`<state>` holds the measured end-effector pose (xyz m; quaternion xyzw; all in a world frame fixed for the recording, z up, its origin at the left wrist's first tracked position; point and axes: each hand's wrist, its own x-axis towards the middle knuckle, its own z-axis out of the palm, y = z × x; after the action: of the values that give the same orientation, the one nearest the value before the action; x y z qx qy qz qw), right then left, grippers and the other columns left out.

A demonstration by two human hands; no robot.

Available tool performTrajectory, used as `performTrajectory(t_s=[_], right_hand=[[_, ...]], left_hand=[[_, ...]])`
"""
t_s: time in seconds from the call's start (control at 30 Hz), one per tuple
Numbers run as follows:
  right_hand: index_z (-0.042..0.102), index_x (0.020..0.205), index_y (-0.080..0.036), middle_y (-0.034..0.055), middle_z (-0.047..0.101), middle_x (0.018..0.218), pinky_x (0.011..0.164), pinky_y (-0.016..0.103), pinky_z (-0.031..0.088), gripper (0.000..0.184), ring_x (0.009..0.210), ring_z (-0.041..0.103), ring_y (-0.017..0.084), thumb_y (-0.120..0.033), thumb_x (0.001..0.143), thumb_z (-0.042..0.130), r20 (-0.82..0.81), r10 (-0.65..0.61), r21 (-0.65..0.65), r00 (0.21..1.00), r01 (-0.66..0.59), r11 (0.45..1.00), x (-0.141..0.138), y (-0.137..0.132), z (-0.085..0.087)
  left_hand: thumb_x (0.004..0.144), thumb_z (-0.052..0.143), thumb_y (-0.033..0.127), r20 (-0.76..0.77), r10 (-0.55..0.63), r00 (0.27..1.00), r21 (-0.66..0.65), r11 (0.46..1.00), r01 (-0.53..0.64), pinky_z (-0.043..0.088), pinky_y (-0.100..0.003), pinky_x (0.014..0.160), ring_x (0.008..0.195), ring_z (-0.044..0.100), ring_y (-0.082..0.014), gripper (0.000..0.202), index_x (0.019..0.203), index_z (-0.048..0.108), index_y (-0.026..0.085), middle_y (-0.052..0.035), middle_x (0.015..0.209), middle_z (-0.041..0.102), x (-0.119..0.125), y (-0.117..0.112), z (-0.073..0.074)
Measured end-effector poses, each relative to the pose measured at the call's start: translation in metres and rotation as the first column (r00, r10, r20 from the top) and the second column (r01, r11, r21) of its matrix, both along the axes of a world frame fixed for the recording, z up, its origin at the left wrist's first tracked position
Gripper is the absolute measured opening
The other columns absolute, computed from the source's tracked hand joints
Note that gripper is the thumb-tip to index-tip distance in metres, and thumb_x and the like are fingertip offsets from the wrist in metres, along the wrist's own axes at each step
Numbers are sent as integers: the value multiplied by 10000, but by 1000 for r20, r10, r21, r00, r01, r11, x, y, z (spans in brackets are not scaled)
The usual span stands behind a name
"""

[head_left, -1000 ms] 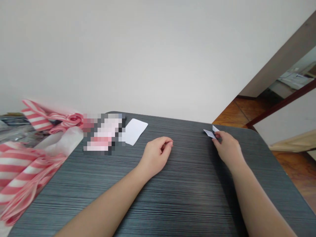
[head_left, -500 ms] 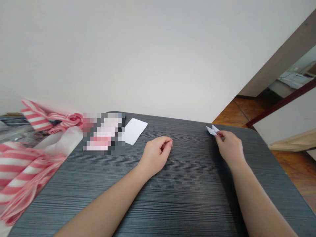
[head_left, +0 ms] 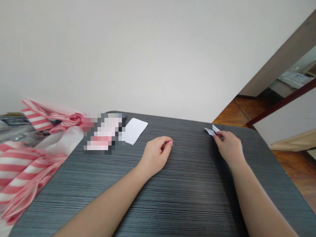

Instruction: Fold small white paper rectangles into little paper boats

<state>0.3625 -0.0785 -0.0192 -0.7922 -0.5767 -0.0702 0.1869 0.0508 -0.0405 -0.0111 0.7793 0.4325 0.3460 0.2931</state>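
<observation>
My right hand (head_left: 229, 147) pinches a small folded piece of white paper (head_left: 210, 131) between thumb and fingers, over the far right part of the dark table (head_left: 187, 197). Two flaps of the paper spread apart in a V beyond my fingertips; the rest of it is hidden by the hand. Resting on the tabletop near the middle, my left hand (head_left: 156, 156) is curled closed, thumb against fingers, and nothing shows in it. A flat white sheet of paper (head_left: 135, 130) lies beyond and to the left of that hand.
A pixelated, dark-edged flat object (head_left: 105, 133) lies left of the white sheet. Pink-and-white striped cloth (head_left: 27, 171) and clear plastic (head_left: 61, 141) are heaped off the table's left side. A white wall (head_left: 158, 59) stands along the back; wooden floor (head_left: 232, 110) shows at right.
The flaps of the folded paper in my right hand have spread slightly wider, the left flap shifting a little left. My left hand has stayed in place.
</observation>
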Motion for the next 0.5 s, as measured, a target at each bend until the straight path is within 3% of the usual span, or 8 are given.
performTrajectory(t_s=[0.17, 0.27, 0.37, 0.5], right_hand=[[724, 966, -159, 109, 716, 906, 765, 380, 489, 198, 813, 664, 264, -239, 866, 573, -4, 49, 15, 999, -48, 999, -1, 1, -2], [720, 980, -166, 102, 716, 926, 791, 386, 498, 204, 848, 668, 264, -223, 889, 547, -47, 138, 67, 989, -135, 989, -8, 0, 0], [712, 992, -187, 83, 712, 965, 833, 367, 504, 207, 915, 666, 242, -205, 924, 517, -127, 352, 112, 927, -340, 934, -26, -2, 4], [694, 1041, -198, 85, 675, 987, 828, 350, 516, 223, 916, 654, 217, -195, 961, 487, -231, 573, 114, 786, -563, 819, -58, -8, 11]], left_hand=[[934, 521, 255, 8, 0, 1000, -2, 1000, 0, 502, -259, 641, 704, 655, -149, 184, 932, 695, 195, -12, 801, 724, 0, 1, -1], [924, 540, 245, 29, 11, 1000, -1, 1000, -11, 512, -265, 648, 714, 656, -150, 163, 951, 690, 189, -21, 838, 726, 0, 1, -1], [916, 556, 230, 59, 2, 998, 11, 1000, -2, 523, -269, 670, 730, 647, -140, 182, 1049, 671, 182, -40, 952, 718, 0, 0, -2], [932, 547, 231, 70, -133, 989, 32, 991, 131, 529, -262, 687, 703, 610, -105, 340, 1269, 587, 218, -50, 1133, 660, -1, -3, 0]])
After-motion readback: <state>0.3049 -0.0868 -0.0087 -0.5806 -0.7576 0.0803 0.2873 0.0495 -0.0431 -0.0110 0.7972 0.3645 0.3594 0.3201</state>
